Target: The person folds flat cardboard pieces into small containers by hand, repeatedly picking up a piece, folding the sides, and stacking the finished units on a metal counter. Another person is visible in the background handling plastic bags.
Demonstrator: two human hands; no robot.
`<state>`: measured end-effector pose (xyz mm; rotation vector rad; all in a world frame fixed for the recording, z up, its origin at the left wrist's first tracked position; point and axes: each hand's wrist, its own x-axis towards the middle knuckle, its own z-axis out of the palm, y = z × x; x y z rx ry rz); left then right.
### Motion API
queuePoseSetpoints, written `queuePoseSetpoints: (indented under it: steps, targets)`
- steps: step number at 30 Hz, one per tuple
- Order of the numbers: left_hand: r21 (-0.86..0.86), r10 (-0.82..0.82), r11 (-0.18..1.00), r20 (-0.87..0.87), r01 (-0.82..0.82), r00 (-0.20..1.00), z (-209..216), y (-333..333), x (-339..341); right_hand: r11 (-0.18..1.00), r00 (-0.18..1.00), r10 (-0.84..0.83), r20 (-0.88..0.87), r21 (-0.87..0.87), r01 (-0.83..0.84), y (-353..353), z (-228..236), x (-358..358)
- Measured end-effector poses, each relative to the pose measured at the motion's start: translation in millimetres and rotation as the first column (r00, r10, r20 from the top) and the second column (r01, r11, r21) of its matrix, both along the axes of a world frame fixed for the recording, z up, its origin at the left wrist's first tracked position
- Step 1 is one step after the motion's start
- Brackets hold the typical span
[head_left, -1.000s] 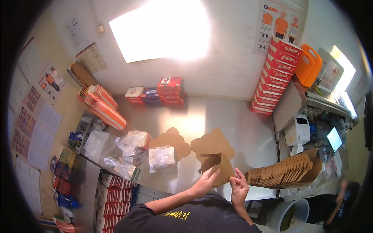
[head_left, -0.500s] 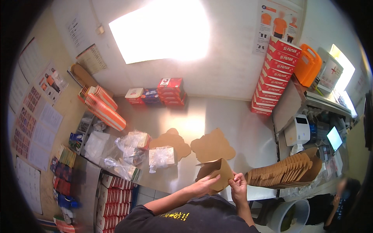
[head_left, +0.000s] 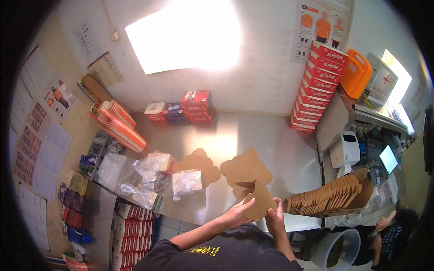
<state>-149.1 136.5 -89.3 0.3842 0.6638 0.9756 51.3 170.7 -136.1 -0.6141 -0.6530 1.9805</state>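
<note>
Counter (head_left: 289, 158), broad and shiny, spreads across the middle of the view. Near its far right corner rises a tall stack of red boxes (head_left: 318, 88); closer in, at the right, lies a long row of nested brown cartons (head_left: 323, 198) (the overlap hides how many). Two flat brown pieces lie further left: the left sheet (head_left: 196, 165) is partly behind a plastic-wrapped pack (head_left: 186, 183), and the right sheet (head_left: 246, 165) is just beyond the person's hands.

Smaller again, the half-shaped carton (head_left: 261, 201) is held at the near side of the counter, between the person's torso and the right sheet, overlapping that sheet in the view. It has just been turned: half a second ago its mouth showed wide, and now a broad outer panel faces up while the opening shows narrow. That suggests its shaping is under way rather than finished.

The left hand (head_left: 237, 214) grips the left side, its fingers (head_left: 248, 204) only slightly parted around the card. The right hand (head_left: 275, 220) pinches the right corner, its fingers bent and nearly together on it. Neither hand has let go.
</note>
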Motion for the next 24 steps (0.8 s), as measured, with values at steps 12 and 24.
queuePoseSetpoints:
  steps: [12, 24]
  targets:
    - [0.031, -0.267, 0.956, -0.308, 0.29, 0.913, 12, 2, 3, 1.0, 0.99, 0.017, 0.14, 0.012, -0.019, 1, -33, 29]
    - [-0.019, -0.34, 0.938, -0.241, 0.346, 0.909, 2, 9, 4, 0.978, 0.974, -0.181, 0.138, 0.126, 0.164, -7, -18, 25]
